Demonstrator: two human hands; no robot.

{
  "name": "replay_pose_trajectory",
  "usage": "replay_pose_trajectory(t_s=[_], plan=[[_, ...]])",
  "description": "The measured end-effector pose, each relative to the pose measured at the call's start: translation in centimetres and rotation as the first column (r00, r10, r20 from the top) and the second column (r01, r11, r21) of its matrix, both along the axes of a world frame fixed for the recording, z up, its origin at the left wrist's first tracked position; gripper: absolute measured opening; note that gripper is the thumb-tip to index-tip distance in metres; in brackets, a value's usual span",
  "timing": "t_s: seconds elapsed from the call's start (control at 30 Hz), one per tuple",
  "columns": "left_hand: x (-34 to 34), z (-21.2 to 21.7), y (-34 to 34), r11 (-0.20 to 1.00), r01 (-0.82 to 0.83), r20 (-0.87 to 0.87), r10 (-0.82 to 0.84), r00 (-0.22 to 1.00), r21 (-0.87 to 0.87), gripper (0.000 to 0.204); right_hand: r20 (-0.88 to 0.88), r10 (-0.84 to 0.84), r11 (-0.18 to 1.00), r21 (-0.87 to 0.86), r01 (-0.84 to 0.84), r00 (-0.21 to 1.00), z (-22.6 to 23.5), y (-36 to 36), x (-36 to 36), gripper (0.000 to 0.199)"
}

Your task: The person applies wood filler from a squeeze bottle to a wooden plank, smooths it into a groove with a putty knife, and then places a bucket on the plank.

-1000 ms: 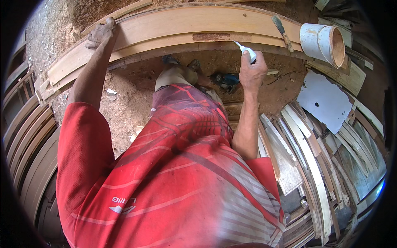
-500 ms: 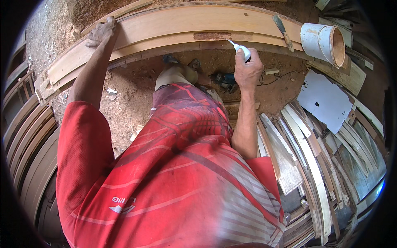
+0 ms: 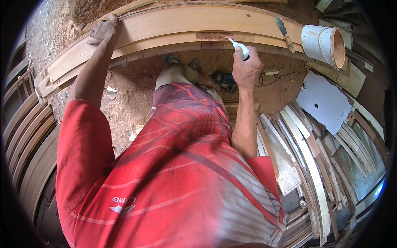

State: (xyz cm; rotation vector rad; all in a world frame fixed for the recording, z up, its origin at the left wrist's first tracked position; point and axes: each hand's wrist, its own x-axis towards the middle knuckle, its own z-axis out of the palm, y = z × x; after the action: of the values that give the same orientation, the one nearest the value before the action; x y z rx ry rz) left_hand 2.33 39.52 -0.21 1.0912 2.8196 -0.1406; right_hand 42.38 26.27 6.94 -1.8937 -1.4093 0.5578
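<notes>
My right hand [image 3: 248,68] is wrapped round a small white squeeze bottle [image 3: 241,49] with a narrow nozzle. The nozzle tip points to the far left and meets the right part of a rough reddish-brown patch [image 3: 213,36] on a long wooden board [image 3: 182,25]; whether it touches cannot be made out. My left hand [image 3: 103,31] is bent over the far edge of the board near its left end, fingers curled against the wood. Toward the board's right end lies a chisel-like tool [image 3: 284,34] with a dark blade and wooden handle.
A white cylindrical container [image 3: 322,44] lies on its side at the board's right end. On the ground beyond my legs is a blue corded power tool [image 3: 226,80]. Stacked wood strips [image 3: 310,165] and a white sheet [image 3: 324,101] fill the right; curved boards [image 3: 31,140] stand left.
My right hand and the bottle have shifted slightly left and nearer, the nozzle tip now over the patch's right part. My left hand stays on the board.
</notes>
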Motion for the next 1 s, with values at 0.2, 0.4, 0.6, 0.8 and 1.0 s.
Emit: replay_pose_trajectory(t_s=[0.2, 0.4, 0.6, 0.8, 1.0], plan=[[0.2, 0.5, 0.1, 0.997, 0.059, 0.024, -0.058, 0.998, -0.048, 0.056, 0.032, -0.006, 1.0, 0.007, 0.005, 0.999, -0.3, 0.0, 0.2, 0.02], [0.2, 0.5, 0.0, 0.998, 0.034, 0.017, -0.033, 0.999, -0.051, 0.056, 0.029, 0.006, 0.999, -0.034, -0.005, 1.0, 0.4, -0.3, 0.4, 0.019], [0.2, 0.7, 0.1, 0.998, 0.017, 0.015, -0.016, 1.0, -0.057, 0.057, 0.052, -0.024, 0.999, 0.041, 0.022, 0.998, -0.3, -0.3, 0.9, 0.02], [0.3, 0.8, 0.2, 0.998, -0.002, 0.036, 0.004, 0.999, -0.061, 0.057, 0.052, -0.018, 0.999, 0.038, 0.016, 0.998, -0.3, 0.0, 0.9, 0.02], [-6.5, -2.2, 0.1, 0.967, 0.255, 0.457, -0.237, 0.858, 0.022, 0.058, 0.002, 0.01, 1.0, -0.029, -0.01, 1.0, 0.3, 0.0, 0.7, 0.021]])
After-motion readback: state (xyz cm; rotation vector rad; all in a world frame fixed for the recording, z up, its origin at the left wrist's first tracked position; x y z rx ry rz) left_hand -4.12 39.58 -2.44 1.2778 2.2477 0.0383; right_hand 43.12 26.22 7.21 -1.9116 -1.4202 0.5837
